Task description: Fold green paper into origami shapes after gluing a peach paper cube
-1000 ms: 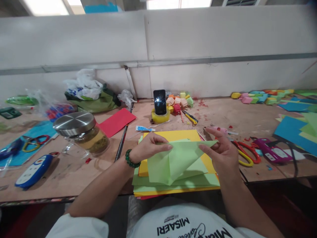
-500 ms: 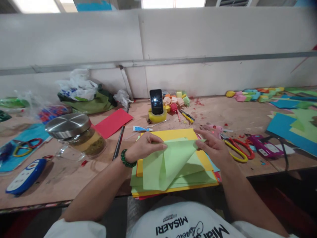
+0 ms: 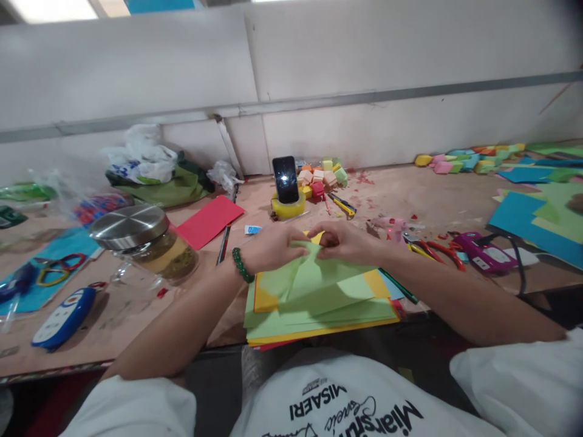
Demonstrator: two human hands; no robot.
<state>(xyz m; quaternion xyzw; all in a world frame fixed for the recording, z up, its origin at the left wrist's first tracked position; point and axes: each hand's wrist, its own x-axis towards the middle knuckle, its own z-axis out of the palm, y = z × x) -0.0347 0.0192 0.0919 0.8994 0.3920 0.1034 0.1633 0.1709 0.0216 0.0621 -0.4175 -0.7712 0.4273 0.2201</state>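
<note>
A light green sheet of paper (image 3: 314, 273), bent by a fold, is held over a stack of green and yellow paper (image 3: 319, 331) at the table's front edge. My left hand (image 3: 273, 247), with a green bead bracelet (image 3: 243, 265) at the wrist, pinches the sheet's far edge. Close beside it, my right hand (image 3: 344, 243) is closed on the same edge, with thumb and forefinger curled together. Some of the far part of the stack is hidden under my hands.
Left stand a lidded glass jug (image 3: 157, 246) and a blue-and-white device (image 3: 64, 318). A phone (image 3: 286, 179) leans in a yellow tape dispenser ahead, near small paper cubes (image 3: 319, 177). Right lie red-handled pliers (image 3: 446, 254), a pink glue gun (image 3: 389, 224) and a purple device (image 3: 487, 252).
My right hand has moved left, close to my left hand. The light green sheet's raised corner now lies lower, and the view has tilted slightly.
</note>
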